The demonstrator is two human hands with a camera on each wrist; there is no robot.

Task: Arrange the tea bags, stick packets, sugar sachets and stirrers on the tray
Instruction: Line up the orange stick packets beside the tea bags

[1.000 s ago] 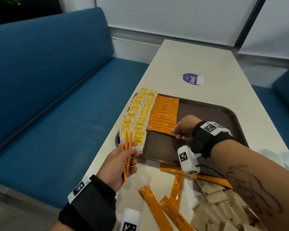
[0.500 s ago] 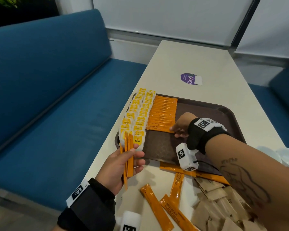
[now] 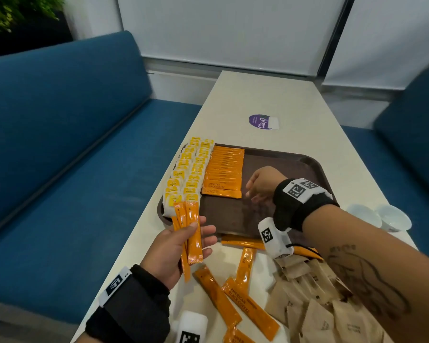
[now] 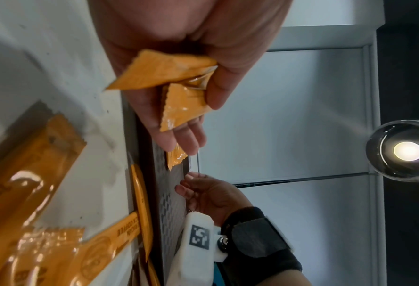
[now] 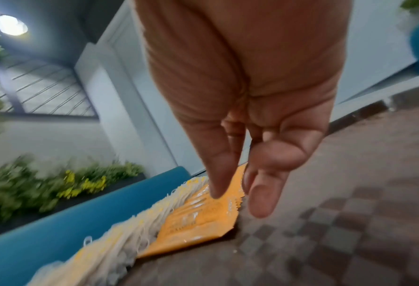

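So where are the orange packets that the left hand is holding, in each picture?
Head view: the held orange packets stand low and left of centre, gripped by the left hand beside the tray.
Left wrist view: the packets are at top centre, in the palm.
Right wrist view: not in it; only the row of packets lying on the tray shows.
Shared landmark: the brown tray, in all three.

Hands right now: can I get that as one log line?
left hand: holds orange stick packets | right hand: empty, above tray | coffee row: on tray
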